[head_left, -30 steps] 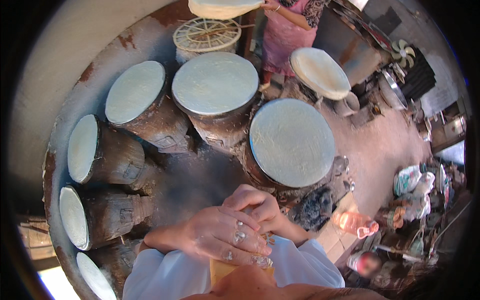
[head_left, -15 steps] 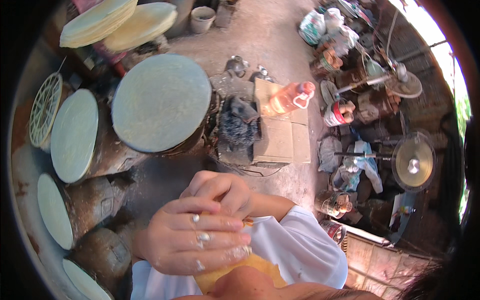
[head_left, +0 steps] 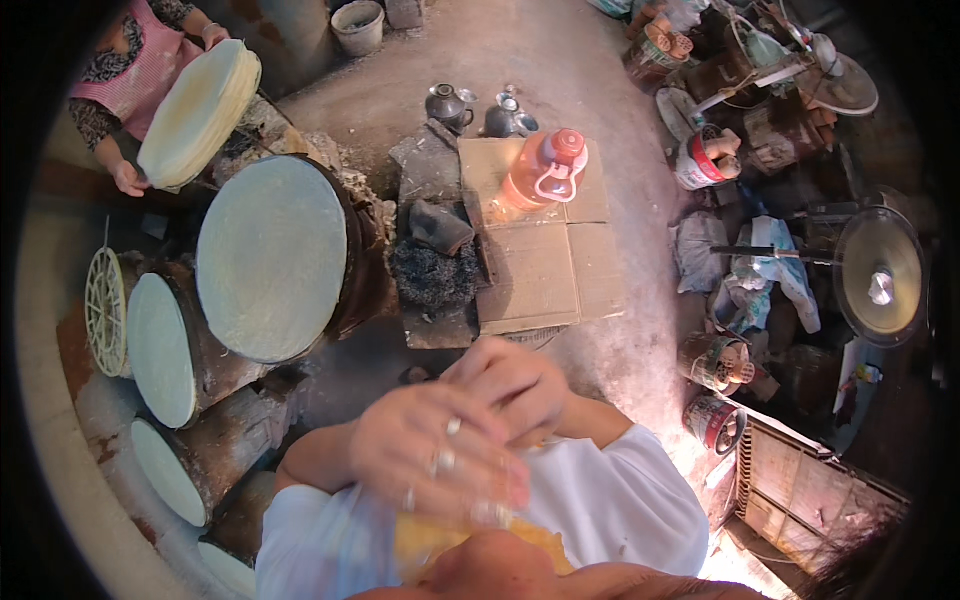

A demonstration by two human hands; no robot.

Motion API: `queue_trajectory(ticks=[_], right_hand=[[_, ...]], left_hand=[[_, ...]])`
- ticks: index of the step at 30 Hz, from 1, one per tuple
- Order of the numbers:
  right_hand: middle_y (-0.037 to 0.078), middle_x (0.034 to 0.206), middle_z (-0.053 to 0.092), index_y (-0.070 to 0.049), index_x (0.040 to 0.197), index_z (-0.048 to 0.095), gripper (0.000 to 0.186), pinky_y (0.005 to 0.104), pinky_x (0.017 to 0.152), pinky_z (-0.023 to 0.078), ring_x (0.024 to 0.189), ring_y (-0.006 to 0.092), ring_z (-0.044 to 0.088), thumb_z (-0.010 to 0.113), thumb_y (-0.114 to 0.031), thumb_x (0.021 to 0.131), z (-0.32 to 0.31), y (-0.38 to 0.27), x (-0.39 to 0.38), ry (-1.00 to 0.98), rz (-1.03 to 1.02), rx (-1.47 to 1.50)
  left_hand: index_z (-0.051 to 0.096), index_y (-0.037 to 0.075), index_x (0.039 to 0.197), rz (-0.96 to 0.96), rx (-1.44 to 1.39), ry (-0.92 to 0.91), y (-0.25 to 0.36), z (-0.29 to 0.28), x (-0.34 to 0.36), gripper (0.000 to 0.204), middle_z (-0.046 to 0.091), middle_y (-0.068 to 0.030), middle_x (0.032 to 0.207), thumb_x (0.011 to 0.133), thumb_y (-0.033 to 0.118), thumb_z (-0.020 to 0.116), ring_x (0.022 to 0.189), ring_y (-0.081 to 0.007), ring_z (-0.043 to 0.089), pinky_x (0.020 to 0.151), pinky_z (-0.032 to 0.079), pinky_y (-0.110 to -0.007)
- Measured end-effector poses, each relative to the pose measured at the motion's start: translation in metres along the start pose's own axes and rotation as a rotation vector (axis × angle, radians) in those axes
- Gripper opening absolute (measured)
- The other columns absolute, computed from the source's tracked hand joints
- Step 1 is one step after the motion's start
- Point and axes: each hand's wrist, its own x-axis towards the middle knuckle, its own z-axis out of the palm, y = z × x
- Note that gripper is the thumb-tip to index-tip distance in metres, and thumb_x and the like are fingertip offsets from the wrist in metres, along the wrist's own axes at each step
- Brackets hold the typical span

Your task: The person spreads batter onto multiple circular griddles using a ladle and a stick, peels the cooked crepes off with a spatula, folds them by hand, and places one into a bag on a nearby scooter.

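Yellow sheet (head_left: 420,542) lies against the white shirt (head_left: 625,500), just below the left hand (head_left: 435,460). We find that hand blurred and loosely extended, palm hidden; the right hand (head_left: 515,385) is curled beside it. Whether either has hold of anything, we cannot tell. We judge the handwork unfinished: white specks (head_left: 455,426) mark the left hand. Pale discs (head_left: 275,260) already top the drums (head_left: 225,430).

Ahead of the right hand (head_left: 515,392), I see free passage over the near half of the cardboard (head_left: 525,280). Obstructions: pink bottle (head_left: 543,172) at far end; dark bundle (head_left: 435,268), pale disc (head_left: 272,258) leftward.
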Motion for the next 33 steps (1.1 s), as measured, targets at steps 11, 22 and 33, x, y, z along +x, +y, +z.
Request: queue_trajectory(ticks=[11, 22, 33], right_hand=[[0.004, 0.101, 0.064, -0.004, 0.127, 0.051, 0.057, 0.0273, 0.078, 0.050, 0.090, 0.0111, 0.060, 0.075, -0.003, 0.075, -0.056, 0.025, -0.106, 0.288, 1.400, -0.164], [0.006, 0.102, 0.065, 0.000, 0.123, 0.055, 0.045, 0.0270, 0.079, 0.051, 0.091, 0.0132, 0.062, 0.067, 0.000, 0.080, -0.112, 0.000, -0.185, 0.989, 1.251, 0.089], [0.005, 0.088, 0.066, 0.003, 0.110, 0.061, 0.029, 0.0251, 0.068, 0.049, 0.075, 0.0115, 0.061, 0.064, -0.007, 0.083, -0.247, 0.105, -0.196, 1.395, 0.874, -0.549]], left_hand=[[0.057, 0.005, 0.115, -0.946, -0.570, 1.388, -0.129, 0.032, -0.118, 0.028, 0.064, -0.0130, 0.108, 0.087, 0.001, 0.059, 0.099, -0.0224, 0.062, 0.088, 0.052, -0.038], [0.034, 0.019, 0.141, -1.304, -0.630, 1.308, -0.155, 0.022, -0.113, 0.054, 0.056, -0.0110, 0.123, 0.093, 0.012, 0.056, 0.109, -0.0246, 0.057, 0.092, 0.047, -0.046], [0.047, 0.009, 0.129, -1.329, -0.525, 1.265, -0.139, 0.020, -0.131, 0.037, 0.060, -0.0077, 0.109, 0.094, 0.015, 0.053, 0.094, -0.0181, 0.061, 0.077, 0.052, -0.035]])
